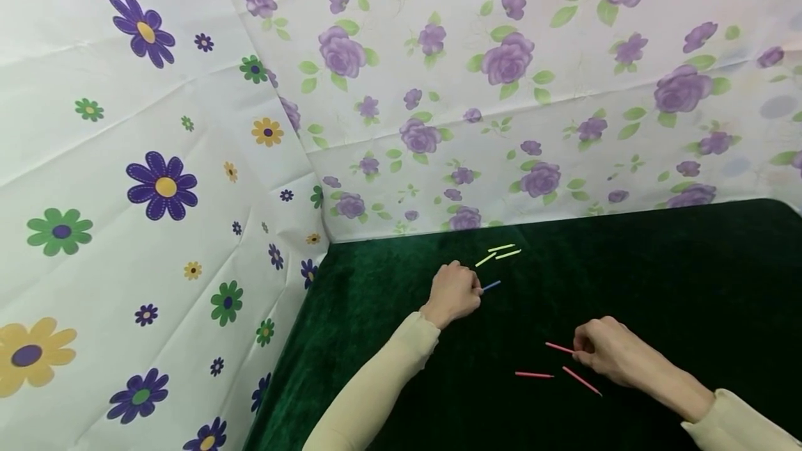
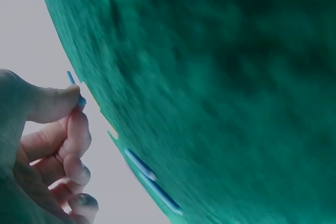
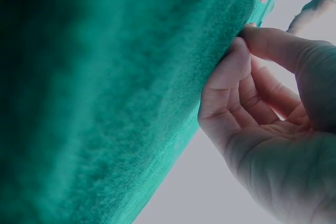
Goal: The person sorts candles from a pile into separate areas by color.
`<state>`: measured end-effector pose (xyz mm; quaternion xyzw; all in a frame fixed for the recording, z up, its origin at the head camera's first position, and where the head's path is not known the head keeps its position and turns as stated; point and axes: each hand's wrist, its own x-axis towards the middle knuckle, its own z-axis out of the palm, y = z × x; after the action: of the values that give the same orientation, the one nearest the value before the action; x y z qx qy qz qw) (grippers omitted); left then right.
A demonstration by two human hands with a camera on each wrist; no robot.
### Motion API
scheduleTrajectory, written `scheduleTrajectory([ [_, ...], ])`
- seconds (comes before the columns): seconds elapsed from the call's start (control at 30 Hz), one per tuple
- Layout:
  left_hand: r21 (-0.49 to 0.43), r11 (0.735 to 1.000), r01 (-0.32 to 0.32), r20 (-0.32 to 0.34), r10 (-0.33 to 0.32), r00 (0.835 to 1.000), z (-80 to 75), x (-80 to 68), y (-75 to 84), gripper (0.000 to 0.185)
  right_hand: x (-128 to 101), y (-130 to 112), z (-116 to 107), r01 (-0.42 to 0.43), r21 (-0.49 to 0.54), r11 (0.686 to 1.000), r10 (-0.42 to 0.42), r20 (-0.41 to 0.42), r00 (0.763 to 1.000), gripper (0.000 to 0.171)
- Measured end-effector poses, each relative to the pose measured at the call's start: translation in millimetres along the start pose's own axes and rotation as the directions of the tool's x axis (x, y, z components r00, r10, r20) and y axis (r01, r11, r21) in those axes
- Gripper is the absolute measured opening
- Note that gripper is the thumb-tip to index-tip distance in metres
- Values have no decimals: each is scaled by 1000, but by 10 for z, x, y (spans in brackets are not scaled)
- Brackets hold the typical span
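In the head view my left hand is over the cloth with a thin blue stick at its fingertips. The left wrist view shows thumb and forefinger pinching a blue stick; two more blue sticks with pale ends lie on the cloth near that hand. My right hand pinches one end of a pink stick, low over the cloth. Close by lie two other pink sticks, a level one and a slanted one. In the right wrist view the fingers mostly hide the held stick.
Several yellow sticks lie beyond my left hand. Dark green velvety cloth covers the table. A white sheet with purple roses stands behind it, and a daisy-printed sheet borders the left side.
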<state>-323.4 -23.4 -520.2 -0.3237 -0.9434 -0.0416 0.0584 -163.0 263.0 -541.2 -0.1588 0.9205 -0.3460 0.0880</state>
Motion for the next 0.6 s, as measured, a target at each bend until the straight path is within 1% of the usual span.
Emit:
scheduleTrajectory([
  [0.17,-21,994,107,-7,-107,994,55,4,-166,29,-5,7,13,5,-5,1000,-5,-4,1000,7],
  [0.3,-58,985,162,-13,-163,986,85,14,-259,32,-8,5,17,-4,-3,1000,4,-4,1000,6],
  [0.43,-84,978,193,11,-192,981,93,30,-308,36,-2,3,19,-3,-12,1000,3,-6,1000,6],
  [0.6,-104,973,207,41,-203,978,82,44,-331,37,4,1,9,4,-14,1000,-4,-8,1000,7],
])
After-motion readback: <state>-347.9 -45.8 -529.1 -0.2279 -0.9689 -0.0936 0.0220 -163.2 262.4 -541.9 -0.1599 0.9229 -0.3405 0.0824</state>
